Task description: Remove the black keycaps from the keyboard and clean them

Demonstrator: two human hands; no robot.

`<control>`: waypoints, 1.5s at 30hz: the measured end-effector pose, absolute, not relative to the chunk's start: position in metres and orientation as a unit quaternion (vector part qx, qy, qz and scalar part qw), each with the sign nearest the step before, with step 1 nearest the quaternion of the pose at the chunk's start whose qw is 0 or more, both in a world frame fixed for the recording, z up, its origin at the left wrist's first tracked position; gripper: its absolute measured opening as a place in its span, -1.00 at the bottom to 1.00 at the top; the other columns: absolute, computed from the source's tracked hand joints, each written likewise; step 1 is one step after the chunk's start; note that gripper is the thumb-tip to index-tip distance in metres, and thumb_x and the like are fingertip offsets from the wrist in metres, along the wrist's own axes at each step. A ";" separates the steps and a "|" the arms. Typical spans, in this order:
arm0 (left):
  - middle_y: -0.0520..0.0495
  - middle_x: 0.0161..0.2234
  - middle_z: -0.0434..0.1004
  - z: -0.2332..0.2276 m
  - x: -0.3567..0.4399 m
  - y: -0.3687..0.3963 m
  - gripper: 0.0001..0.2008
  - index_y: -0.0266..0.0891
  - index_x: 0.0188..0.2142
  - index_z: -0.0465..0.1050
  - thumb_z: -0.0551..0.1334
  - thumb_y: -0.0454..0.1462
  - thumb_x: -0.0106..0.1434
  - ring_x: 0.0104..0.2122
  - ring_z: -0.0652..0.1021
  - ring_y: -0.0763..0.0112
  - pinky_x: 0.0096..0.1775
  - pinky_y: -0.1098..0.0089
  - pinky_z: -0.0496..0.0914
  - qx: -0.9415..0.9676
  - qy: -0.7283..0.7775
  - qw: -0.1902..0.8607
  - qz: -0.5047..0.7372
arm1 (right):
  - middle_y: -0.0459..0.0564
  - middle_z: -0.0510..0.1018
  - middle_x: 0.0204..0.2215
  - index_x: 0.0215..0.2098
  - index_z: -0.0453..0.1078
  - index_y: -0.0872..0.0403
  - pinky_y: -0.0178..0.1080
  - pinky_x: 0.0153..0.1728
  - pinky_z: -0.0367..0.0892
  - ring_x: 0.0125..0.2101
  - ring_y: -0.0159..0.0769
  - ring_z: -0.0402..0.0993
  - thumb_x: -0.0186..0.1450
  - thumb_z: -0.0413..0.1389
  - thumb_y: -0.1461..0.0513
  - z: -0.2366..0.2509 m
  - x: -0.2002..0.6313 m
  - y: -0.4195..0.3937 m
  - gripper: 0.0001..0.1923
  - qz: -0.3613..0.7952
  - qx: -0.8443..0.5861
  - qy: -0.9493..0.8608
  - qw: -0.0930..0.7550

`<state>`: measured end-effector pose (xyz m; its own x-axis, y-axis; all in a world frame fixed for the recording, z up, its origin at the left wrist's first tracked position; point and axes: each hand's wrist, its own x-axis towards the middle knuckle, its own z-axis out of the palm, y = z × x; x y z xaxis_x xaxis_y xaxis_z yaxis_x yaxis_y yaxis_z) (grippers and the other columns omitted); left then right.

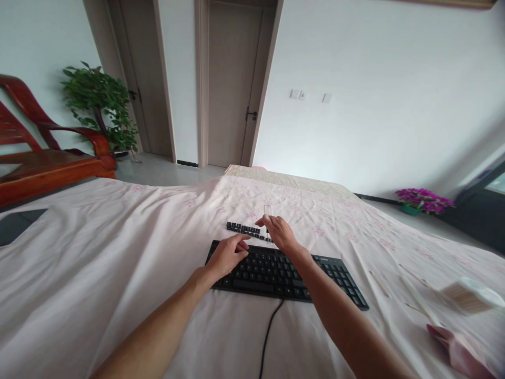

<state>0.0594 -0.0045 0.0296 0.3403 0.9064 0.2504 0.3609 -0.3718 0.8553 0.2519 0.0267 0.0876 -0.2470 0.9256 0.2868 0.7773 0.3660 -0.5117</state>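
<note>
A black keyboard [272, 276] lies on the pale floral sheet, its cord [269, 326] running toward me. My left hand [229, 255] rests over the keyboard's upper left part, thumb and fingers apart, with nothing visible in it. Above the keyboard's far edge, my right hand [279, 231] is closed on a thin wire keycap puller [268, 209], whose loop sticks up past the fingers. The puller's lower prongs point down near the far edge. Removed black keycaps [243, 229] lie in rows just beyond the keyboard, partly hidden by my hands.
Cotton swabs [379, 284], a clear tub of swabs [471, 296], a brush [422, 301] and a pink cloth [460, 350] are on the right. A dark flat object [19, 225] lies at left. Beyond stand a wooden chair [51, 142] and plants.
</note>
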 end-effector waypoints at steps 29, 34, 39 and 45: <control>-0.01 -0.31 0.54 0.035 0.062 -0.008 -0.80 -0.18 -0.30 0.52 0.19 -0.39 0.09 -0.30 0.51 0.37 -0.18 0.40 0.37 0.789 0.429 0.293 0.327 | -0.05 0.55 -0.39 -0.38 0.47 0.07 -0.30 -0.21 0.33 -0.31 -0.34 0.45 0.39 -0.13 0.04 0.055 0.247 -0.015 -0.56 0.259 -0.431 -0.797 0.335; 0.02 -0.37 0.51 0.036 0.072 -0.007 -0.85 -0.14 -0.33 0.53 0.26 -0.34 0.06 -0.35 0.51 0.36 -0.26 0.42 0.34 0.807 0.441 0.264 0.291 | -0.05 0.56 -0.35 -0.43 0.44 0.03 -0.27 -0.09 0.28 -0.25 -0.32 0.45 0.40 -0.16 0.05 0.051 0.251 -0.017 -0.55 0.226 -0.419 -0.806 0.353; 0.01 -0.38 0.50 0.030 0.089 -0.010 -0.91 -0.11 -0.36 0.52 0.30 -0.25 0.08 -0.37 0.50 0.33 -0.31 0.41 0.28 0.803 0.484 0.186 0.293 | -0.01 0.54 -0.41 -0.46 0.42 0.06 -0.29 -0.21 0.32 -0.37 -0.32 0.46 0.39 -0.17 0.02 0.044 0.253 -0.018 -0.53 0.263 -0.413 -0.773 0.403; 0.02 -0.32 0.53 0.029 0.092 -0.013 -0.90 -0.09 -0.32 0.52 0.27 -0.23 0.14 -0.30 0.51 0.33 -0.26 0.41 0.29 0.804 0.472 0.191 0.307 | -0.05 0.50 -0.50 -0.35 0.47 0.08 -0.33 -0.39 0.31 -0.52 -0.37 0.36 0.40 -0.19 0.03 0.044 0.254 -0.024 -0.52 0.256 -0.439 -0.729 0.458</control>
<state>0.0916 -0.0132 0.0290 0.3662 0.8759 0.3142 0.6416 -0.4822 0.5965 0.2537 -0.0241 0.0436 -0.1945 0.8748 0.4437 0.4061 0.4836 -0.7754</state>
